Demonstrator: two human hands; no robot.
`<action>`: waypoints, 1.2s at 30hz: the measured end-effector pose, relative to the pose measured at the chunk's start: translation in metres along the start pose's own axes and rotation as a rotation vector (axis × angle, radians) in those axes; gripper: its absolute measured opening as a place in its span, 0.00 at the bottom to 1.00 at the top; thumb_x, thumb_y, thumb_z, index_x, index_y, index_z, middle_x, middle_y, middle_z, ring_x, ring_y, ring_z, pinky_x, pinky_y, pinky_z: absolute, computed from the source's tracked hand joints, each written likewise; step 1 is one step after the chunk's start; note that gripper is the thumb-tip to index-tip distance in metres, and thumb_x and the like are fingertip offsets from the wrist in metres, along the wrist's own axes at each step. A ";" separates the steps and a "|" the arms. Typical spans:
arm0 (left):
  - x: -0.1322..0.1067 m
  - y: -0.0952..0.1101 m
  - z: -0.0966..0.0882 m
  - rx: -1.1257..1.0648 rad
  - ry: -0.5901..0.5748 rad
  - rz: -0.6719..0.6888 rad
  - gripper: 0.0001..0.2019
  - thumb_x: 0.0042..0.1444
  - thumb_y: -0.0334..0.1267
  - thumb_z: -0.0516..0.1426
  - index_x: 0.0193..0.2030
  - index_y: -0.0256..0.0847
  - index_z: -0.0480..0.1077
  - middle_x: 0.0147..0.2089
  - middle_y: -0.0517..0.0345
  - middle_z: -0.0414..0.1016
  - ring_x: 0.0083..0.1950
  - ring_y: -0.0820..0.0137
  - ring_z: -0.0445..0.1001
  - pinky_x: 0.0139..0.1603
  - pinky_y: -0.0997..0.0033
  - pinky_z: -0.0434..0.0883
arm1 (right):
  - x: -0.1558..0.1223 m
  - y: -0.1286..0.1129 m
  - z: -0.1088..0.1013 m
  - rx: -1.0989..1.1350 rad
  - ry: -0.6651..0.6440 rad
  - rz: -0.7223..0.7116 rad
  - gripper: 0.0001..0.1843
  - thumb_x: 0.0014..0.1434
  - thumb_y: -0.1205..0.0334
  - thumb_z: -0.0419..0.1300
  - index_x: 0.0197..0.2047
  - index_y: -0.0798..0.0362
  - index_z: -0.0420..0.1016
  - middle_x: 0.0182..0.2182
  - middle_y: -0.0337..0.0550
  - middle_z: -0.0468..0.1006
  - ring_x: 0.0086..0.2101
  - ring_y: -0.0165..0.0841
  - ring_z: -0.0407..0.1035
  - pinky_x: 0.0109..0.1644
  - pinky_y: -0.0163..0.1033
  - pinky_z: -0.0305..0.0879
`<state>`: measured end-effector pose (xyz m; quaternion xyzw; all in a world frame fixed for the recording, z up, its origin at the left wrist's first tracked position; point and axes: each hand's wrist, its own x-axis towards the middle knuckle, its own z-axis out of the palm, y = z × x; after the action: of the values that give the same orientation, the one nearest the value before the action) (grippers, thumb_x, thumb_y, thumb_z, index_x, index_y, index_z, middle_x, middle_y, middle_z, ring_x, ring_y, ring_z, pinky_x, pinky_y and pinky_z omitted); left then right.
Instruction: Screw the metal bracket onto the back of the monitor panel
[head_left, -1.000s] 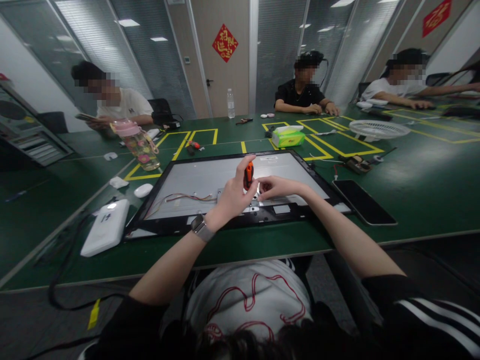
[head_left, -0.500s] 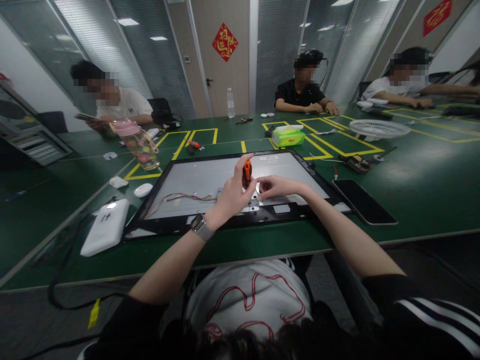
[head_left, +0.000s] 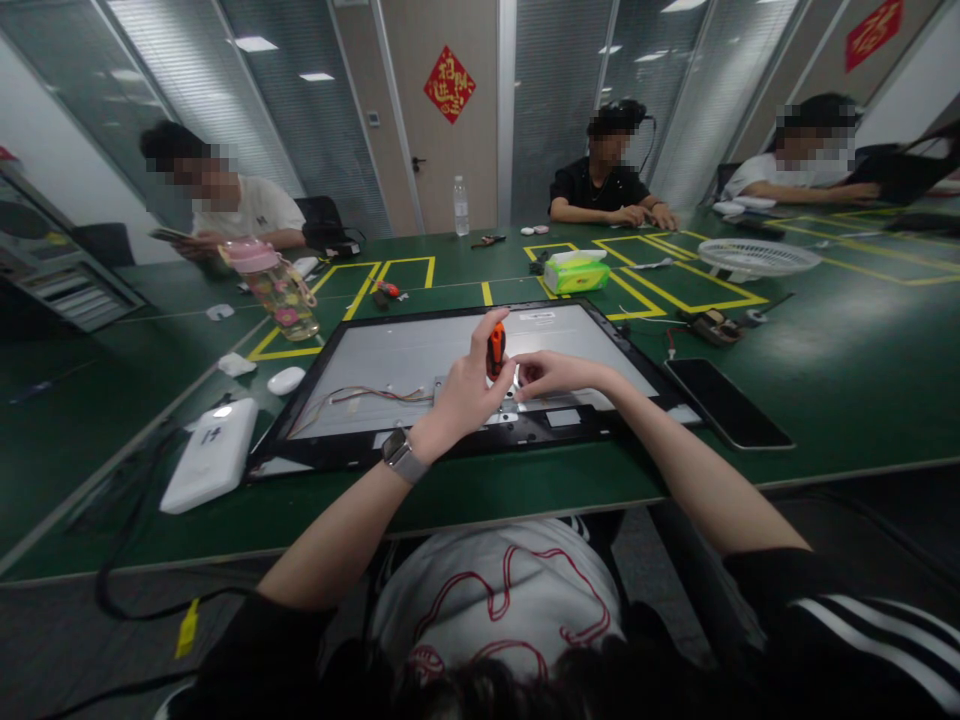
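Note:
My left hand point(head_left: 472, 385), with a watch point(head_left: 396, 448) at the wrist, is closed around a screwdriver point(head_left: 496, 350) with an orange and black handle. The handle stands upright, my index finger at its top; its tip is hidden. Close beside it, my right hand point(head_left: 555, 373) has its fingers curled in a pinch near the shaft, and what they hold, if anything, is hidden. Both hands are over a flat display panel point(head_left: 390, 345) with a black frame and silvery back. Thin wires point(head_left: 367, 393) run across its left part, left of my hands.
A white box-like device point(head_left: 211, 455) and a white oval case point(head_left: 286, 380) lie left of the panel, a phone point(head_left: 727, 403) right. Behind are a pink-lidded bottle point(head_left: 274, 290), a green tissue pack point(head_left: 576, 272) and a white fan grille point(head_left: 757, 258). Several people sit across the table.
My left fingers and the screwdriver handle have shifted very slightly; my right hand stays in place. At the far right, a dark object has come up beside the person in white.

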<state>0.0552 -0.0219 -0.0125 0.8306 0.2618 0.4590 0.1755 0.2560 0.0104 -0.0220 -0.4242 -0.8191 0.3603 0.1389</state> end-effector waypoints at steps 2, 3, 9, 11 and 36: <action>0.000 0.001 0.000 0.007 0.001 0.003 0.30 0.60 0.32 0.52 0.66 0.44 0.42 0.35 0.59 0.66 0.29 0.74 0.69 0.36 0.69 0.72 | 0.000 0.000 0.000 -0.004 0.002 -0.002 0.29 0.50 0.49 0.65 0.51 0.57 0.70 0.27 0.37 0.68 0.28 0.29 0.62 0.33 0.34 0.57; 0.000 0.001 0.000 0.012 -0.001 0.005 0.30 0.60 0.32 0.52 0.66 0.44 0.42 0.35 0.59 0.66 0.29 0.74 0.69 0.36 0.69 0.72 | 0.000 0.000 0.000 -0.005 0.004 -0.004 0.29 0.50 0.49 0.65 0.50 0.57 0.70 0.27 0.37 0.68 0.28 0.29 0.62 0.33 0.34 0.57; -0.001 0.003 -0.001 0.040 -0.004 0.009 0.30 0.60 0.32 0.52 0.66 0.44 0.43 0.36 0.58 0.67 0.31 0.74 0.70 0.37 0.69 0.72 | 0.002 0.003 0.000 -0.010 0.008 -0.022 0.28 0.50 0.50 0.65 0.50 0.57 0.70 0.26 0.36 0.67 0.27 0.28 0.61 0.32 0.33 0.56; -0.001 0.003 -0.001 0.050 -0.004 0.009 0.30 0.60 0.32 0.52 0.66 0.44 0.43 0.37 0.58 0.67 0.31 0.74 0.70 0.36 0.70 0.72 | 0.001 0.003 0.000 -0.009 0.005 -0.024 0.27 0.50 0.50 0.65 0.50 0.57 0.70 0.26 0.36 0.67 0.27 0.28 0.61 0.32 0.33 0.56; -0.003 0.008 0.000 0.108 -0.021 0.058 0.29 0.60 0.33 0.51 0.66 0.46 0.44 0.37 0.58 0.68 0.30 0.73 0.69 0.37 0.68 0.72 | 0.005 0.010 0.001 -0.018 -0.001 -0.049 0.26 0.51 0.51 0.64 0.49 0.58 0.70 0.30 0.39 0.71 0.29 0.29 0.64 0.34 0.35 0.59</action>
<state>0.0558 -0.0301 -0.0105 0.8511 0.2600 0.4402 0.1196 0.2580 0.0174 -0.0301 -0.4050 -0.8325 0.3499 0.1434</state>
